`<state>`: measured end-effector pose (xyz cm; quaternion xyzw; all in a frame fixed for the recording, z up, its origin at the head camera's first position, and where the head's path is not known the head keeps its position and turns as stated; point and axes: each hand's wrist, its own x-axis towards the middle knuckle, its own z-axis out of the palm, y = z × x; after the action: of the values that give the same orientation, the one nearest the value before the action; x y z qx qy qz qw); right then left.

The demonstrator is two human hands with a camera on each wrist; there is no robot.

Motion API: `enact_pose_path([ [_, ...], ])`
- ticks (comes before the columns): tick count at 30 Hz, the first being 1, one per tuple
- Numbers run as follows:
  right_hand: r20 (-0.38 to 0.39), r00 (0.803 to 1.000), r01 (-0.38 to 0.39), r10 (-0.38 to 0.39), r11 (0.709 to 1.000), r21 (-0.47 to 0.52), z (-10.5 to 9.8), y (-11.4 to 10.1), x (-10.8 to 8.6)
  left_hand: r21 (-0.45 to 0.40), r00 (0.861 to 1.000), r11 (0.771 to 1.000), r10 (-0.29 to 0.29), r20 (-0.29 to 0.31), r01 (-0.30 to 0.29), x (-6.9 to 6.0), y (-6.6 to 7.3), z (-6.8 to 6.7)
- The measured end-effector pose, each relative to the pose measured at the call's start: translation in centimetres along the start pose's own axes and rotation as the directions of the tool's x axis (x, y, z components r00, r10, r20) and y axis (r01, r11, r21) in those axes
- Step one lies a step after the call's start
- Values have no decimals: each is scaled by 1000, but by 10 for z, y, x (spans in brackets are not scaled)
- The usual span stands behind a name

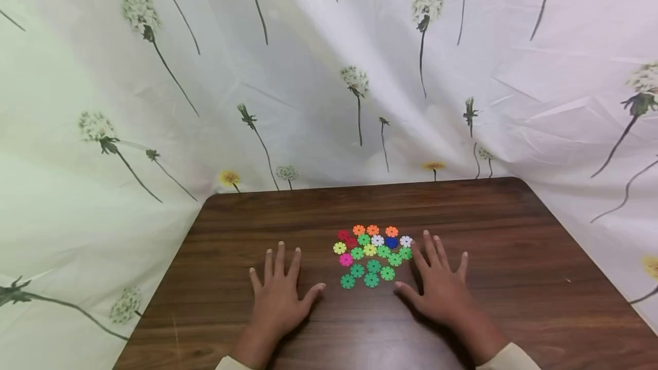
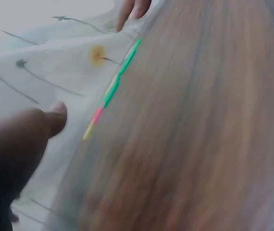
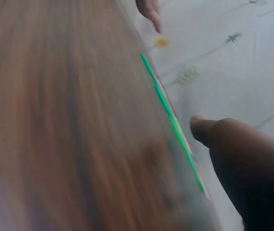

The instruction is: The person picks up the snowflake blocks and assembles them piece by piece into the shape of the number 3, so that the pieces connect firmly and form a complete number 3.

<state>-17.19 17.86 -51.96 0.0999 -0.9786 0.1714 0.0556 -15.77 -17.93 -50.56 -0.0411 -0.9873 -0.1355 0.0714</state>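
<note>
Cream sleeve cuffs [image 1: 509,358] nearest; beyond them, left hand [image 1: 279,301] and right hand [image 1: 443,296], palms down, fingers straight, spread wide, gripping nothing. Small multicoloured notched plastic-looking discs [image 1: 370,250] lie between them on dark-brown wood-grain table [image 1: 247,221], probably spread flat so colours show and both hands reach. Right index fingertip just beside white notched disc [image 1: 406,241], contact unclear; left thumb near dark-green notched disc [image 1: 348,281], apart.

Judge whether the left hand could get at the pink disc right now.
Probably yes: the left hand is spread and holds nothing, and no other disc lies between it and the pink disc.
</note>
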Motion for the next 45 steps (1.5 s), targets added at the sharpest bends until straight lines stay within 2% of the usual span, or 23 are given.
enact_pose_path([
  [2,-18,1000,24,-23,1000,18,5,-8,5,-73,992,994,72,-100,-80,3,2,4],
  [3,-24,999,35,-34,999,30,8,-13,8,-103,982,987,109,-156,-126,5,4,7],
  [6,-29,997,74,-72,995,67,14,-26,14,-178,934,950,198,-297,-257,9,8,14],
  [8,-27,996,93,-91,992,86,18,-34,18,-202,913,930,229,-336,-308,11,11,19],
  [11,-52,991,125,-120,986,111,23,-42,23,-217,901,913,259,-347,-346,14,16,25],
  [15,-120,981,169,-154,978,124,27,-47,25,-236,906,906,264,-332,-350,19,24,31],
  [18,-154,972,198,-177,972,129,28,-47,25,-278,918,899,252,-305,-339,22,31,35],
  [25,-195,947,285,-254,946,154,27,-45,25,-442,951,848,213,-223,-293,28,44,39],
  [29,-175,932,349,-317,916,200,26,-43,24,-463,965,849,196,-174,-256,29,46,39],
  [33,-123,932,363,-342,897,253,24,-43,24,-468,972,852,209,-105,-234,28,45,37],
  [39,-85,929,369,-360,886,282,26,-44,21,-461,969,853,235,-77,-244,24,41,39],
  [45,-81,926,375,-368,877,301,31,-42,21,-442,971,866,236,-45,-231,22,40,40],
])
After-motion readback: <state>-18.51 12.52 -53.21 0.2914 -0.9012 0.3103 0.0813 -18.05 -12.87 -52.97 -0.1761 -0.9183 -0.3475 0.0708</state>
